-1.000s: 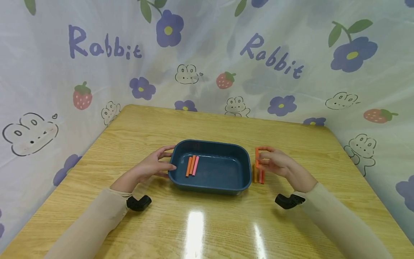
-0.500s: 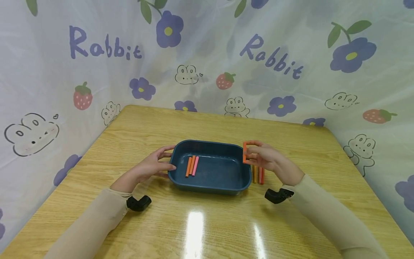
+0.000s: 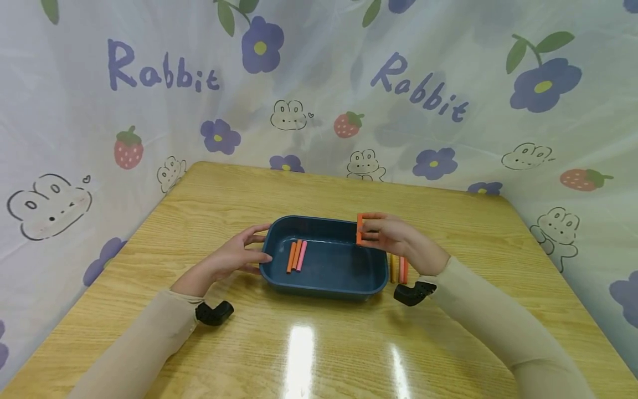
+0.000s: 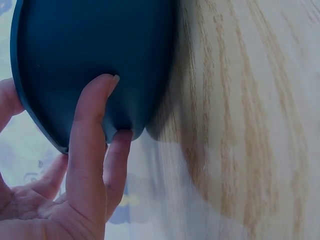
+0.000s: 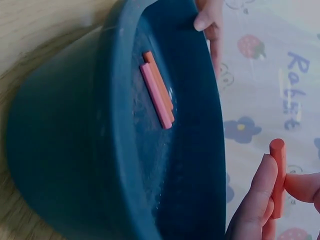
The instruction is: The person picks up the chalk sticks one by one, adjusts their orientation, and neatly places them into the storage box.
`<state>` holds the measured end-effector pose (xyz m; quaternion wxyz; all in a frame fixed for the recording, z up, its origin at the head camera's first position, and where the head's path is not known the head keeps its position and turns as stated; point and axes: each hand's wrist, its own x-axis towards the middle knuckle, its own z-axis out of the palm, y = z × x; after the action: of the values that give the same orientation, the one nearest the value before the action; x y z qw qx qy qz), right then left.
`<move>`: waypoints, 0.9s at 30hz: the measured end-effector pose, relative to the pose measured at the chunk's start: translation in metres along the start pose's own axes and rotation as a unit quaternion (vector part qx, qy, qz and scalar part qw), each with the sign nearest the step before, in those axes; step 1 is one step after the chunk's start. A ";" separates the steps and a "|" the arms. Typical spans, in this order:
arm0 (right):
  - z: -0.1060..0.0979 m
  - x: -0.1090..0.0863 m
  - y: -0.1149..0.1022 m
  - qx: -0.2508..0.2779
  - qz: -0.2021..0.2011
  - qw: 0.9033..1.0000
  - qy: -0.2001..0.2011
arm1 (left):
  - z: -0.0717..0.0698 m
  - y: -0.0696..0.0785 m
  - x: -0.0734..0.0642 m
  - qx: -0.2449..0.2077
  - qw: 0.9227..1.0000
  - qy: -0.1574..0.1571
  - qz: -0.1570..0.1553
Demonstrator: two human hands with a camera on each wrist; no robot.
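A dark blue, round-cornered plastic box (image 3: 329,293) sits on the table. My left hand (image 3: 231,256) grips its left end, thumb over the rim; in the left wrist view other fingers (image 4: 86,145) touch the outer wall. My right hand (image 3: 399,238) pinches an orange crayon-like stick (image 3: 359,235) between thumb and fingertips, held upright above the box's right side. In the right wrist view that stick (image 5: 279,175) shows a round flat end. Two orange sticks (image 3: 291,257) and a pink stick (image 3: 301,256) lie side by side inside the box, to the left.
Several more sticks (image 3: 402,270), yellow-brown, pink and red, lie on the wooden table (image 3: 224,194) just right of the box, partly under my right hand. A printed curtain (image 3: 319,72) stands behind and at both sides of the table.
My right hand has moved left with the orange stick, from beside the box to over its right part. The left hand and the box have stayed put.
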<state>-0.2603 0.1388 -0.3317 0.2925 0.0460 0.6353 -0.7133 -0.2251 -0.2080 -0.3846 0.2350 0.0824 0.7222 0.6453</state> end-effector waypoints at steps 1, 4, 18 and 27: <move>0.002 0.002 0.000 0.000 0.002 1.000 -0.001 | 0.000 0.000 0.000 0.000 1.000 0.000 0.000; 0.008 0.006 0.000 0.000 0.010 1.000 0.002 | 0.001 0.000 0.000 -0.001 1.000 0.000 0.000; 0.037 0.027 0.002 0.009 0.047 0.999 0.020 | 0.000 -0.001 -0.001 0.002 1.000 -0.001 0.002; 0.054 0.041 0.000 -0.036 0.060 0.997 0.016 | 0.000 0.000 -0.002 0.004 1.000 0.000 0.003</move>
<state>-0.2773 0.0739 -0.3392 0.3260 0.0854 0.6614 -0.6700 -0.2240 -0.2089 -0.3839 0.2332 0.0856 0.7245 0.6429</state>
